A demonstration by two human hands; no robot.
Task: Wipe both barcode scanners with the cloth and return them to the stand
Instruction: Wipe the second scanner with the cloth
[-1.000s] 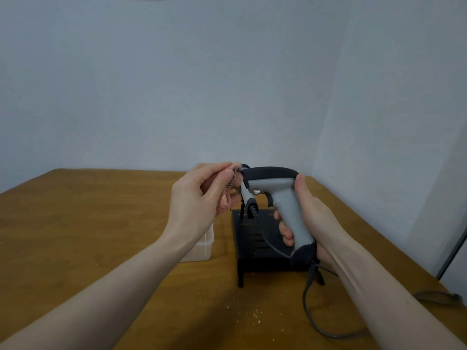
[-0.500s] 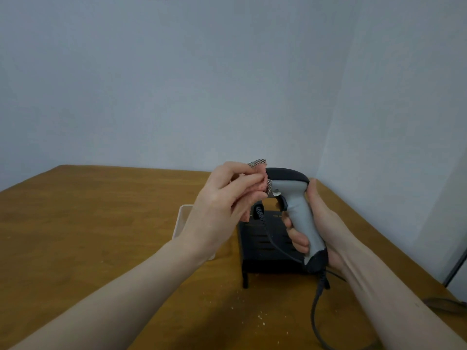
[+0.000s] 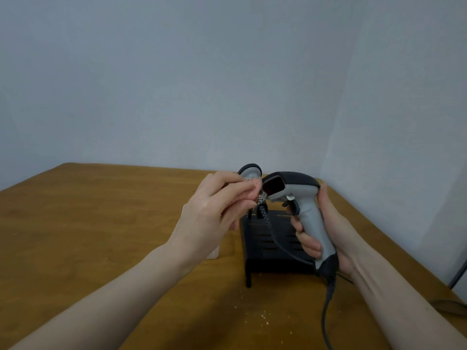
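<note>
My right hand grips the grey handle of a grey and black barcode scanner, held upright above the black stand with its dark red window turned left. My left hand pinches a small checked cloth bunched in its fingertips, right at the scanner's front edge. A second scanner stands behind my left hand, only its rounded head showing. A black cable hangs from the held scanner's base.
The stand sits on a brown wooden table near the wall corner. A clear plastic box lies mostly hidden under my left wrist. Small crumbs dot the table in front of the stand. Another cable loop lies at the right edge.
The scanner has turned so its window now faces left toward the cloth. My left hand has dropped slightly, uncovering the second scanner's head.
</note>
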